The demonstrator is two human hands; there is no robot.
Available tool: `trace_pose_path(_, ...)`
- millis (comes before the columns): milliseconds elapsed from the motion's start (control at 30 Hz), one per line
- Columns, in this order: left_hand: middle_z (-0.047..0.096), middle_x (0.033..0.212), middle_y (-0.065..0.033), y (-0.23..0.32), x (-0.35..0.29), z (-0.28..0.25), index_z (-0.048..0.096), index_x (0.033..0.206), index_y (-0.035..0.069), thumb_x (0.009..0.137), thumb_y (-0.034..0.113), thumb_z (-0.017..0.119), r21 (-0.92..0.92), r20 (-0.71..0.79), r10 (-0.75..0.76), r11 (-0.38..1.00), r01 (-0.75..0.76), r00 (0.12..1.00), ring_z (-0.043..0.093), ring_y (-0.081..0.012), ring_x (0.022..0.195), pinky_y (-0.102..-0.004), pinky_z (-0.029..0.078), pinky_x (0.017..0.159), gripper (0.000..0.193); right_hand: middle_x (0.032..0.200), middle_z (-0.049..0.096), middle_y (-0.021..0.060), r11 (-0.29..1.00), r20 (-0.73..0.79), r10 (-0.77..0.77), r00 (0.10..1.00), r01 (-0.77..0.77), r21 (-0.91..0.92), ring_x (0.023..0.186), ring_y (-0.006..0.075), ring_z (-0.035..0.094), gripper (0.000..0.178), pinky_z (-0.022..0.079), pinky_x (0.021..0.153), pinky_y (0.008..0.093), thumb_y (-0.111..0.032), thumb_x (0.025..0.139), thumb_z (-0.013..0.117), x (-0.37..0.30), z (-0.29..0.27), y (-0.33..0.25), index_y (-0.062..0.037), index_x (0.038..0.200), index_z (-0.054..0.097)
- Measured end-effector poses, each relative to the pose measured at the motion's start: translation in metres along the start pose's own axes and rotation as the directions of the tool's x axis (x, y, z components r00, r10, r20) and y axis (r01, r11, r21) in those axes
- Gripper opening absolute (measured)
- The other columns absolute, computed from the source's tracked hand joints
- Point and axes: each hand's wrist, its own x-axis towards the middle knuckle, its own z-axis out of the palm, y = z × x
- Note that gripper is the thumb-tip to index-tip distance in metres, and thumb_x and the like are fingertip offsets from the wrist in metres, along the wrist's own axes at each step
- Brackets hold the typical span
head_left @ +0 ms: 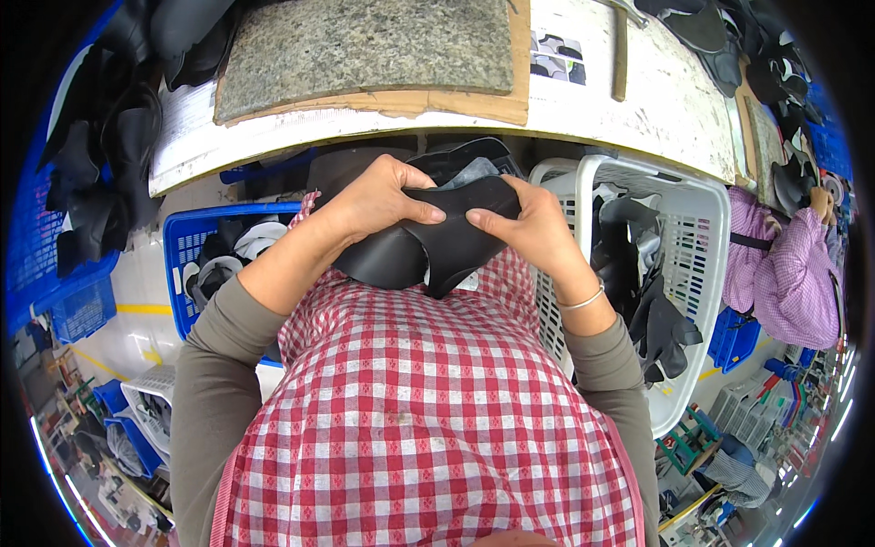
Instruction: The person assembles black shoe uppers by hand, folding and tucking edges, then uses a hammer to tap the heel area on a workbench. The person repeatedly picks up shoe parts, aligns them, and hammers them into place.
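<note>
A black shoe upper (pixel 460 228), smooth outside with a grey lining patch at its top edge, is held over my lap between both hands. My left hand (pixel 387 196) pinches its left side, the thumb pressed flat on the black surface and the fingers behind. From the right, my right hand (pixel 538 232) grips the other side, its thumb pointing inward and its fingers mostly hidden behind the piece. The two thumbtips are a small gap apart. More black material lies under and behind the upper, partly covered by my hands.
Ahead, a white worktable (pixel 674 109) carries a speckled stone slab (pixel 365 55) on cardboard (pixel 456 109) and a hammer (pixel 621 55). A blue basket (pixel 173 273) and a white basket (pixel 715 273) with black pieces flank me. Another person (pixel 793 273) works at the right.
</note>
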Motion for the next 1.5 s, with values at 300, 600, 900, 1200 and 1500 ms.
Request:
trace_pose_path(300, 0.077, 0.096, -0.0035, 0.004, -0.001, -0.021, 0.076, 0.112, -0.003, 0.085, 0.002, 0.082, 0.137, 0.088, 0.154, 0.977, -0.165, 0.984, 0.066, -0.0079, 0.085, -0.0258, 0.055, 0.081, 0.027, 0.097, 0.077, 0.0201, 0.999, 0.02, -0.039, 0.999, 0.039, -0.016, 0.087, 0.03, 0.077, 0.048, 0.059, 0.077, 0.038, -0.024, 0.081, 0.088, 0.003, -0.006, -0.009, 0.0042, 0.116, 0.071)
trace_pose_path(600, 0.073, 0.079, 0.001, 0.024, 0.021, -0.037, 0.081, 0.092, 0.002, 0.094, 0.028, 0.08, 0.185, 0.223, -0.049, 0.983, 0.007, 0.973, 0.062, -0.0047, 0.073, -0.0251, 0.052, 0.071, 0.026, 0.086, 0.075, 0.0177, 0.655, 0.394, -0.144, 0.908, 0.386, -0.65, 0.085, 0.0369, 0.073, 0.048, 0.057, 0.077, 0.0438, -0.042, 0.072, 0.089, 0.045, -0.034, -0.065, -0.0054, 0.102, 0.081)
trace_pose_path(900, 0.062, 0.069, 0.0031, 0.027, 0.052, -0.044, 0.075, 0.087, 0.001, 0.084, 0.0, 0.069, 0.44, 0.269, -0.1, 0.898, -0.03, 0.958, 0.054, -0.0063, 0.066, -0.0268, 0.044, 0.059, 0.007, 0.097, 0.078, 0.0151, 0.491, 0.593, 0.057, 0.803, 0.495, -0.718, 0.096, 0.0334, 0.076, 0.043, 0.059, 0.078, 0.0449, -0.045, 0.08, 0.085, 0.064, 0.01, -0.105, -0.0059, 0.098, 0.079)
trace_pose_path(1200, 0.067, 0.072, -0.0221, -0.007, 0.057, -0.018, 0.067, 0.07, 0.001, 0.077, 0.013, 0.07, 0.805, 0.216, 0.378, 0.453, -0.383, 0.901, 0.068, -0.0395, 0.072, -0.0498, 0.053, 0.066, 0.013, 0.07, 0.064, 0.001, 0.389, 0.253, -0.605, 0.755, 0.557, -0.733, 0.07, 0.0191, 0.065, 0.002, 0.046, 0.069, 0.0365, -0.014, 0.075, 0.067, 0.018, 0.045, -0.045, -0.014, 0.074, 0.064)
trace_pose_path(1500, 0.07, 0.08, -0.0236, -0.008, 0.058, -0.012, 0.071, 0.078, 0.0, 0.085, 0.016, 0.072, 0.821, 0.193, 0.294, 0.474, -0.318, 0.936, 0.069, -0.0441, 0.08, -0.0525, 0.053, 0.073, 0.017, 0.068, 0.059, 0.0013, 0.341, 0.252, -0.667, 0.701, 0.587, -0.734, 0.072, 0.0182, 0.061, 0.002, 0.043, 0.076, 0.0372, -0.011, 0.071, 0.066, 0.007, 0.048, -0.043, -0.0118, 0.071, 0.064)
